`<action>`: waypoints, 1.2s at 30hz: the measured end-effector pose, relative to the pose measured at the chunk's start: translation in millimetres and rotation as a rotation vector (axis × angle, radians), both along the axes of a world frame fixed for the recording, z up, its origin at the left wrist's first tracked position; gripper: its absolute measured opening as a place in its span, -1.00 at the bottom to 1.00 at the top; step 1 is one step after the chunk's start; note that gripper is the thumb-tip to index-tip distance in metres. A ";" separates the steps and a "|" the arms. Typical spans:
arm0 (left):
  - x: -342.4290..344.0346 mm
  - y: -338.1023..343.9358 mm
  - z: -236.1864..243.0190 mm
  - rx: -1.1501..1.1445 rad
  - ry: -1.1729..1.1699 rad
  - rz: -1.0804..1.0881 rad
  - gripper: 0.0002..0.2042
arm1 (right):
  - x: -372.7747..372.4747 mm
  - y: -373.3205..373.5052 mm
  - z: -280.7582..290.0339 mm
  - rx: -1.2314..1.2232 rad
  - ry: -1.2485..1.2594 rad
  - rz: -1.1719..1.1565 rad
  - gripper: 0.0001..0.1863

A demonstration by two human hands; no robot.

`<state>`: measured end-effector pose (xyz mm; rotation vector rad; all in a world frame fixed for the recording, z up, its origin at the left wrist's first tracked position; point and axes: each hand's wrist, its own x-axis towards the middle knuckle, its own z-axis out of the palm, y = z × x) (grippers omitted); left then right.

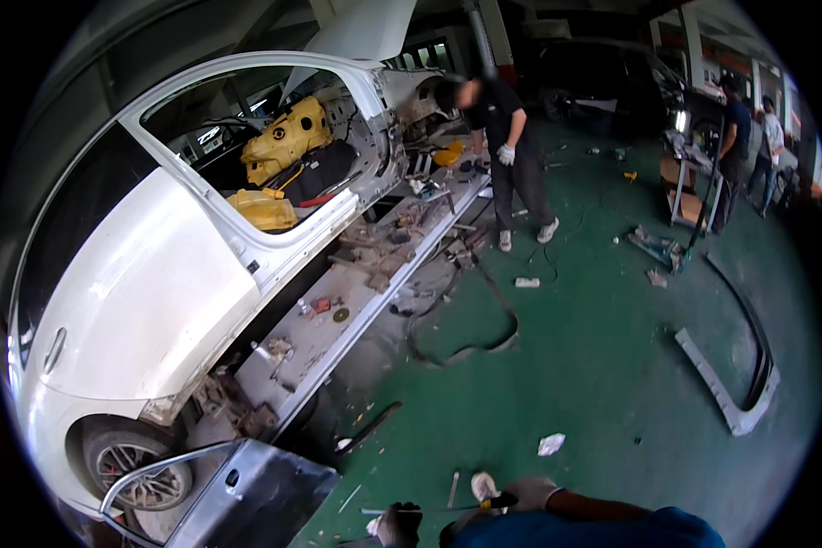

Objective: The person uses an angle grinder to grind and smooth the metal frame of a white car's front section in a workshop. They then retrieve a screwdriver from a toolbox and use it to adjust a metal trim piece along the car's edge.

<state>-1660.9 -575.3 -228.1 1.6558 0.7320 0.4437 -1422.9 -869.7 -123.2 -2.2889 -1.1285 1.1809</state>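
Observation:
At the bottom edge my right hand [532, 494], in a pale glove, is closed around the yellow-and-black handle of a long, thin tool [497, 502]. Its narrow shaft runs left toward my left hand [399, 525], which wears a dark glove. The left fingers are curled, and what lies in them is too dark to make out. A thin, greenish strip [374, 511] sticks out beside that hand. Left of my hands stands a detached dark grey car door [263, 498] with a bare window frame.
A white car body [146, 283] with an open side stands on a long repair platform [324, 361] strewn with parts. A co-worker [504, 128] in dark clothes stands beside it. On the green floor lie a cut body panel [721, 393], a black strap [466, 352] and white scrap [551, 445].

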 end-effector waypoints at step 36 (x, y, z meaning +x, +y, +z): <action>1154.6 507.0 164.7 -0.736 -0.394 0.098 -0.69 | 1098.5 482.7 85.4 0.207 -0.285 -0.300 -0.43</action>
